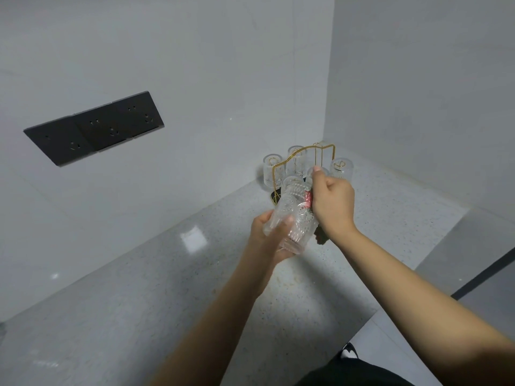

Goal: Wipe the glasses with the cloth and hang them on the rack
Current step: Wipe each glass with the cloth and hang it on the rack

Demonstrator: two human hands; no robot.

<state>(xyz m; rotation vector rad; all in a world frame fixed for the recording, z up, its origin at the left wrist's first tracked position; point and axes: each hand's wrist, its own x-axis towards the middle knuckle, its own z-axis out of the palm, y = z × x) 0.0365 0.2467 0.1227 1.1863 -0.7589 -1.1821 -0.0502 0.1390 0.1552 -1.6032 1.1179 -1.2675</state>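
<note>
My left hand grips the base end of a clear embossed glass, held tilted above the counter with its mouth pointing up and away. My right hand presses a cloth against the glass's right side; only a red-and-white bit shows by the fingers and a dark bit below the wrist. Behind the hands stands a gold wire rack on a dark base. Several glasses hang upside down on it, among them one at the left, one at the back and one at the right.
The rack sits in the corner of a speckled grey counter between two pale walls. A black socket panel is on the left wall. The counter's front edge runs along the right, with floor and a shoe below it.
</note>
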